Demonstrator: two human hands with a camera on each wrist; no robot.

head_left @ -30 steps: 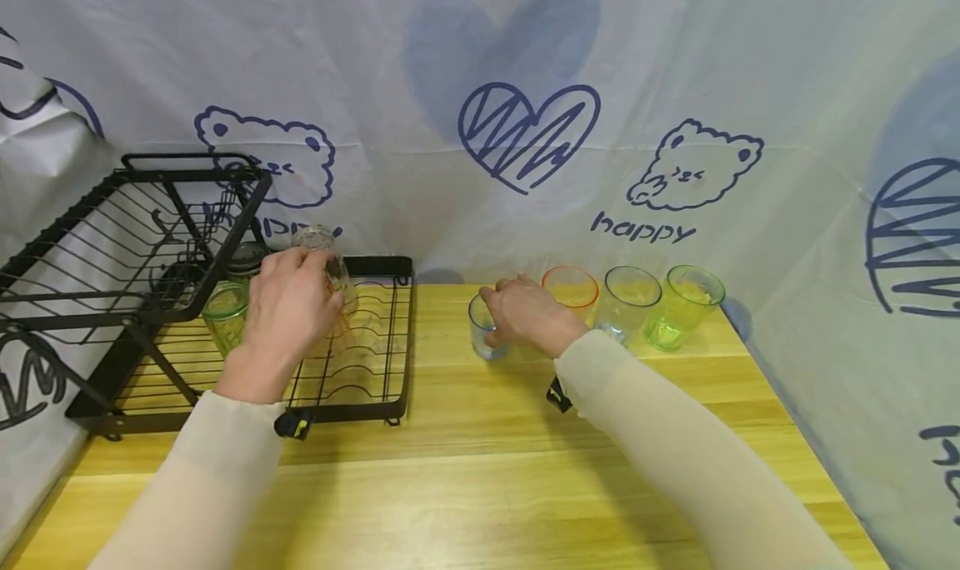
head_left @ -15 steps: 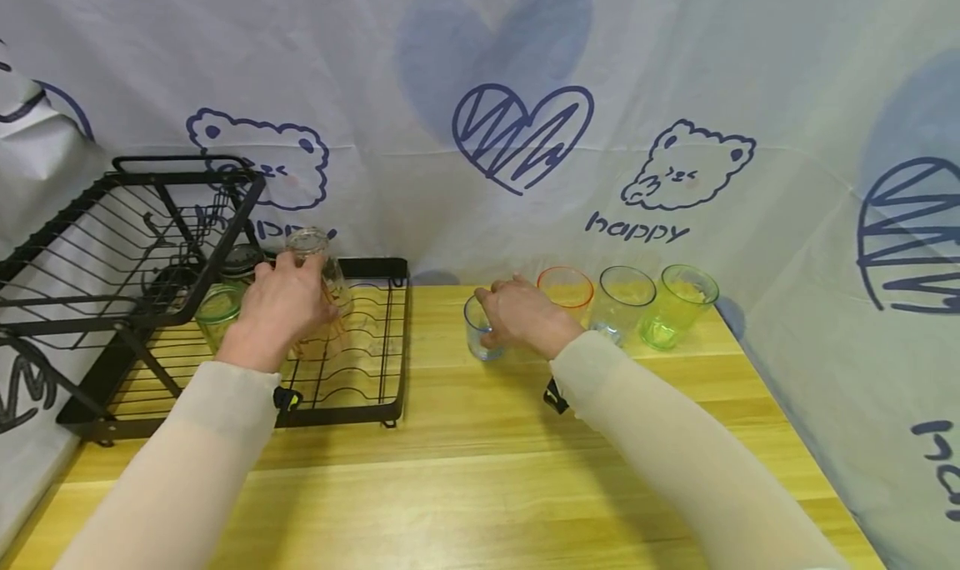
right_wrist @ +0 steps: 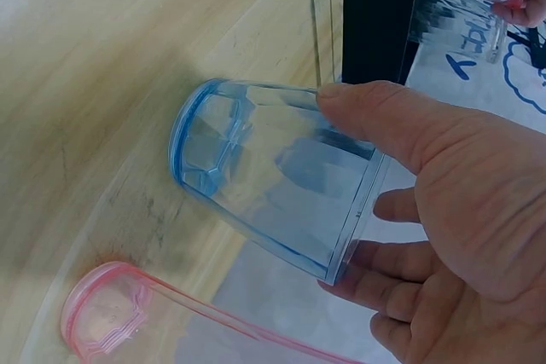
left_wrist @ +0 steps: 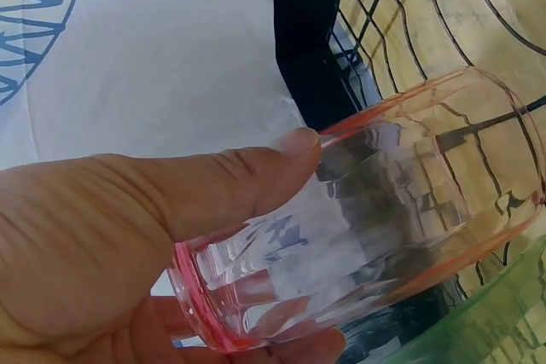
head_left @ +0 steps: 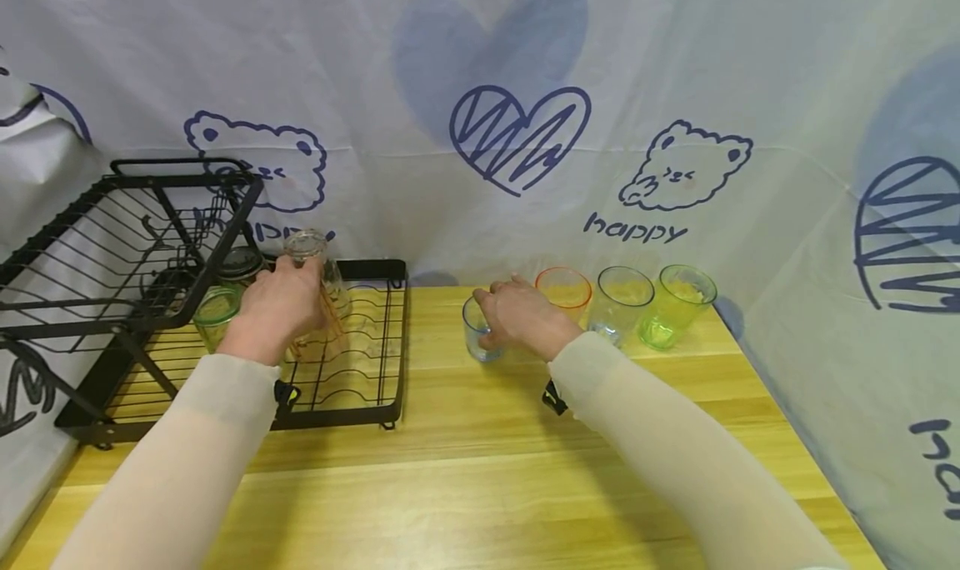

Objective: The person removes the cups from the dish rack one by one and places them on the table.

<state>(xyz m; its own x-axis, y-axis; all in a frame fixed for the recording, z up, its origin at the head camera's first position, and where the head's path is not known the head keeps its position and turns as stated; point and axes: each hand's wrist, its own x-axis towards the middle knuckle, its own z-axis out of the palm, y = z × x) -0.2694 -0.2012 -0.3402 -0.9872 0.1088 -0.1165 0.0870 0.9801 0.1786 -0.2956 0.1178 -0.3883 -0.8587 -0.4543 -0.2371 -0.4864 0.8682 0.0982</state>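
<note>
Over the black dish rack (head_left: 401,345), my left hand (head_left: 277,307) grips an upside-down drinking glass with a pink base and orange rim (left_wrist: 384,210). The thumb lies along its side, with fingers around the base and the rim down at the wires. A clear glass (head_left: 333,291) stands inverted just behind this hand, and a green glass (head_left: 216,307) is to its left. On the table, my right hand (head_left: 525,312) pinches the upper rim of an upright blue-tinted glass (right_wrist: 273,168) between thumb and fingers.
Right of the blue glass stand a red-rimmed glass (head_left: 566,291), a dark-blue-rimmed glass (head_left: 621,299) and a yellow-green glass (head_left: 675,307). The rack's upper tier (head_left: 120,320) overhangs its left part, with a dark-based glass (head_left: 242,262) beneath. A printed cloth (head_left: 525,220) hangs behind the table.
The left hand, holding the pink-and-orange glass, has shifted slightly left and its wrist has moved farther over the rack. The right hand stays on the blue glass; the head view drifts slightly.
</note>
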